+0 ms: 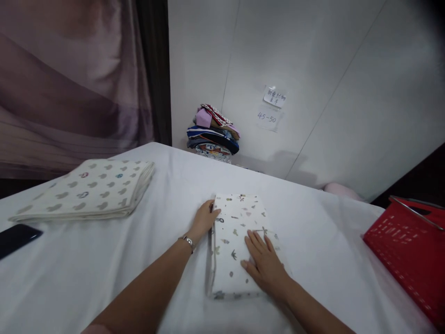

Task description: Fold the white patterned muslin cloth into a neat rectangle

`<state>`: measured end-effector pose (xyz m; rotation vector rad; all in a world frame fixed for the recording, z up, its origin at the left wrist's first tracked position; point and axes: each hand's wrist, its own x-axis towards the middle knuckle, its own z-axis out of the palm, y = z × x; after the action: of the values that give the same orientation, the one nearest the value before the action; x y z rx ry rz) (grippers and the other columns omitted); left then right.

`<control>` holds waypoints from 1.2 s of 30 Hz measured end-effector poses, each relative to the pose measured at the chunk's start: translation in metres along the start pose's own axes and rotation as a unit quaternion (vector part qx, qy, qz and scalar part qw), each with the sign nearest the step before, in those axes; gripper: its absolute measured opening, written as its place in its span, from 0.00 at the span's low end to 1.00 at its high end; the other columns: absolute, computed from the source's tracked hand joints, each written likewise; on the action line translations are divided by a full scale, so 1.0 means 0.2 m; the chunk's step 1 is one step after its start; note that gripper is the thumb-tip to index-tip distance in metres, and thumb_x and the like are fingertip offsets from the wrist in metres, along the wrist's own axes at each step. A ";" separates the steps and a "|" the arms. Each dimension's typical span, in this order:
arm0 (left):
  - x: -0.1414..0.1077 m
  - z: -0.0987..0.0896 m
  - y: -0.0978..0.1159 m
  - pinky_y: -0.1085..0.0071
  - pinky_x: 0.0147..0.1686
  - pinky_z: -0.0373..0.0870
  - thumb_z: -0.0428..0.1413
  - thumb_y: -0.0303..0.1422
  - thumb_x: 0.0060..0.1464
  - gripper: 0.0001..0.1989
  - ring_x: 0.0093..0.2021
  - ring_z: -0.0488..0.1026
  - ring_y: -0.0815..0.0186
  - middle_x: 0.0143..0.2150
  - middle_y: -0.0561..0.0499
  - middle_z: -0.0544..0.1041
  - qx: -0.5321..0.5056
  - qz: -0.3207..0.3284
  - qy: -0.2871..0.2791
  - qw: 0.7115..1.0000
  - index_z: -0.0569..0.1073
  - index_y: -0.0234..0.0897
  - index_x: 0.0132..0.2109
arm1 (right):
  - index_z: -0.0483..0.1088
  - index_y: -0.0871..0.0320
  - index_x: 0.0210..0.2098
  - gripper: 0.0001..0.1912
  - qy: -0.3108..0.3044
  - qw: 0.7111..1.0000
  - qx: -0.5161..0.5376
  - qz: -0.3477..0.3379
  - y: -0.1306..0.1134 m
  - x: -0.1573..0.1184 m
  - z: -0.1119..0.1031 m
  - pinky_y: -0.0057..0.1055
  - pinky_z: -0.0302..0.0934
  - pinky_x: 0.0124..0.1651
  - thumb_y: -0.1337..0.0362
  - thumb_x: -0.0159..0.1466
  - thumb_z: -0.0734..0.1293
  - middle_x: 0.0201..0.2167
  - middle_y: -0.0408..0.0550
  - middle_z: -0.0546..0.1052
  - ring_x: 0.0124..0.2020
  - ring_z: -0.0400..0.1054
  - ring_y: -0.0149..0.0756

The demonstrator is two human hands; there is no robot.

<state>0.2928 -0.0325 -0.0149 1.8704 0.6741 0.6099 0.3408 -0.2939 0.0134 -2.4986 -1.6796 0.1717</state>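
A white cloth [239,250] printed with small plants and figures lies folded into a long rectangle on the white-covered table. My left hand [204,218], with a bracelet at the wrist, is closed on its left edge near the far end. The thumb rests on top there, and the other fingers are partly hidden at the edge. Flat on the right side of the cloth lies my right hand [266,264], its fingers spread and pointing away from me.
A larger folded cloth with grey mushroom-like prints [100,188] lies at the left, behind a dark phone-like object [17,239]. A red basket [406,250] stands at the right edge. Beyond the table are piled fabrics [213,132] and a wall with paper notes [269,116].
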 end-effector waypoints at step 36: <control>-0.40 -0.07 0.20 0.72 0.35 0.62 0.56 0.42 0.47 0.13 0.35 0.68 0.66 0.36 0.49 0.72 0.199 -0.023 0.039 0.979 0.69 0.36 0.30 | 0.60 0.56 0.58 0.23 0.109 0.987 0.053 -0.103 -0.08 -0.15 0.04 0.54 0.37 0.63 0.55 0.67 0.52 0.60 0.51 0.60 0.62 0.49 0.44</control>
<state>0.2334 -0.0925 0.0191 2.2011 0.9420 0.5487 0.3124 -0.3159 0.0080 -2.1610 -1.7717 -0.0327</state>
